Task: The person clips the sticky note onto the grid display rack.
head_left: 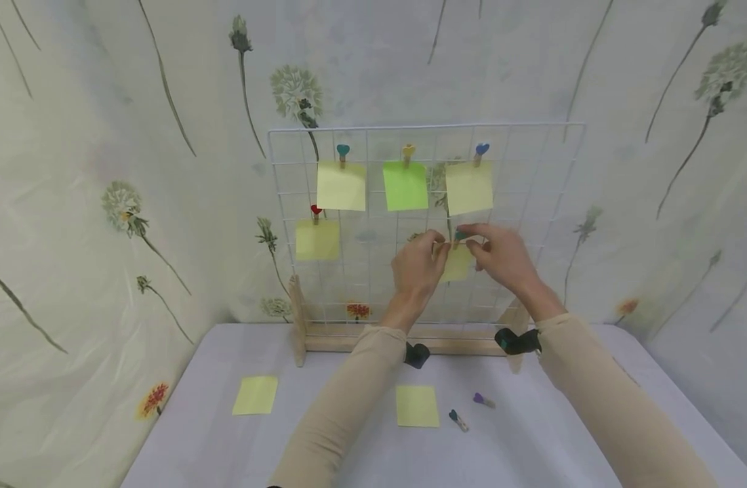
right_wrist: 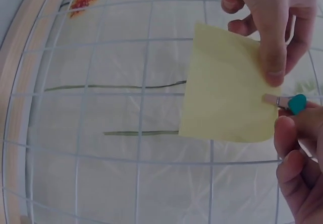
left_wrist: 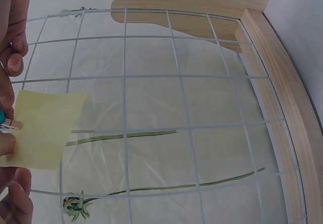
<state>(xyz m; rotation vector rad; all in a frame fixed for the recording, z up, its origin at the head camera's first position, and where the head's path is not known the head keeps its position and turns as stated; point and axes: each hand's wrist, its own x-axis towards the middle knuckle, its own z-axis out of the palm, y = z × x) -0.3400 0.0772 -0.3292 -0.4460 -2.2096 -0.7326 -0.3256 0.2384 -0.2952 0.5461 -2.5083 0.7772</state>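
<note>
You can read no text, label, brand, number or sign at your grip, above it, below it or to either side.

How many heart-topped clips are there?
7: a teal clip, a yellow clip and a blue clip high on the wire grid; a red clip lower left; another teal clip in the right hand; a third teal clip and a purple clip on the table. More may be hidden.

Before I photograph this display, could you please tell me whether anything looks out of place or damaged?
Nothing looks spilled or torn. What stands out slightly is the yellow note under the red clip: it hangs farther left than the top-left note, not squarely below it, so the rows look staggered, perhaps deliberately.
</note>
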